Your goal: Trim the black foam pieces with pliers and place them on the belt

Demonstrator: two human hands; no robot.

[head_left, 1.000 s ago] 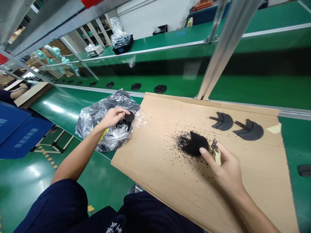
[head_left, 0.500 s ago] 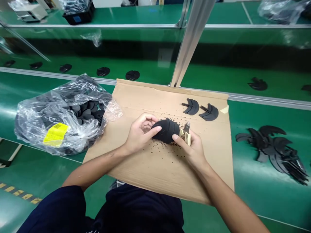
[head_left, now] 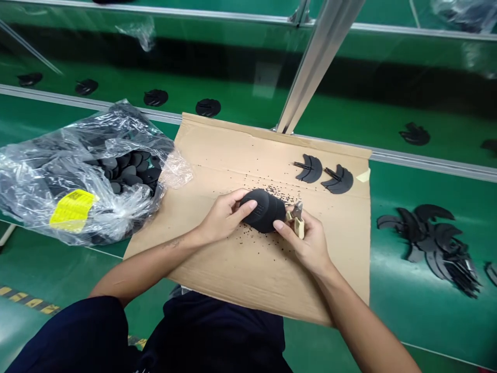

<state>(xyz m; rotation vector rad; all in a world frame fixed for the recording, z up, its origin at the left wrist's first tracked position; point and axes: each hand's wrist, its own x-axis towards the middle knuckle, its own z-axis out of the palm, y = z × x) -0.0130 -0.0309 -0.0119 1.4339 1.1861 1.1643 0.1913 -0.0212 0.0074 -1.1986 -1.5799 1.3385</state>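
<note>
Above the middle of a cardboard sheet point(head_left: 217, 269), my left hand point(head_left: 225, 215) grips the left end of some black curved plastic parts point(head_left: 262, 210), thumb on top. They look like a stack of flat pieces, though I cannot tell how many. On their right side rests the thumb of my right hand point(head_left: 308, 238). That hand also holds small cutting pliers point(head_left: 298, 220) with pale handles, tips pointing up and away. Tiny black bits point(head_left: 277, 192) lie scattered on the cardboard around the parts. Two black crescent-shaped pieces with thin prongs point(head_left: 309, 168) lie beyond, to the right.
A clear plastic bag point(head_left: 77, 155) of black pieces with a yellow label stands on the left. At right, a pile of black curved parts point(head_left: 430, 238) lies on the green table. A metal post point(head_left: 310, 72) rises behind the cardboard; more black parts point(head_left: 208, 107) lie along the back.
My view has tipped down slightly. The black parts have turned in my hands, so a smooth rounded face with small raised marks now shows. Both hands keep their hold.
</note>
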